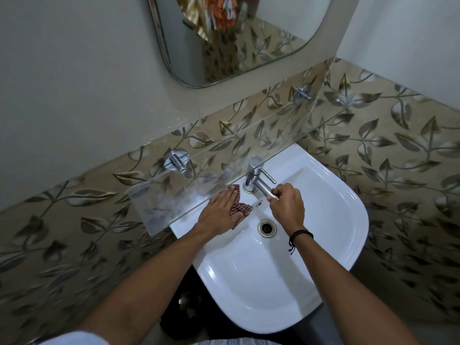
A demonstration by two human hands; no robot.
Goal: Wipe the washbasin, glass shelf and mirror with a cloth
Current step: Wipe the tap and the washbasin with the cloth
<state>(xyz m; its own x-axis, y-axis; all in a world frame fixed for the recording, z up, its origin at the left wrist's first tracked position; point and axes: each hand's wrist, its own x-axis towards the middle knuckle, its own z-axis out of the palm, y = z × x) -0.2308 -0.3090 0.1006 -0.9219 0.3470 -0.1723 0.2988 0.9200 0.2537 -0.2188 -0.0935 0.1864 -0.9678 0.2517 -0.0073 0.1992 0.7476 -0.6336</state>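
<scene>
Head view, looking down on a white washbasin (348, 210) fixed to a wall corner.

Left grip (221, 212): lies flat, fingers straight and close together, and presses on the cloth (242, 209). The fingertips reach towards the base of the tap (256, 180).

Cloth: small, red-brown checked, crumpled. It sits on the basin's back ledge, just left of the tap and at the upper left slope of the bowl, near the front edge of the glass shelf (179, 197). Most of it is covered by the hand; a corner shows above the fingertips and a larger fold to the right of the thumb.

Right grip (287, 205): fingers curled round the outer end of the tap's spout, holding it over the bowl. A black cord band (300, 235) circles this wrist.

Tap: chrome, upright at the middle of the back ledge, with a thin lever pointing to the right.

Basin bowl: a chrome drain (267, 227) lies between the two forearms, with a small overflow hole (259, 202) above it.

Glass shelf: clear, carried on two chrome brackets, one at the left (174, 162) and one at the right (302, 93). Whitish smears show on its near left part. It overhangs the back of the basin and the top of the tap.

Mirror (249, 46): rounded corners, hung on the plain wall above the shelf. It reflects leaf-patterned tile and orange striped fabric.

Wall tiles (398, 145): beige with a leaf pattern, running behind and beside the basin.
</scene>
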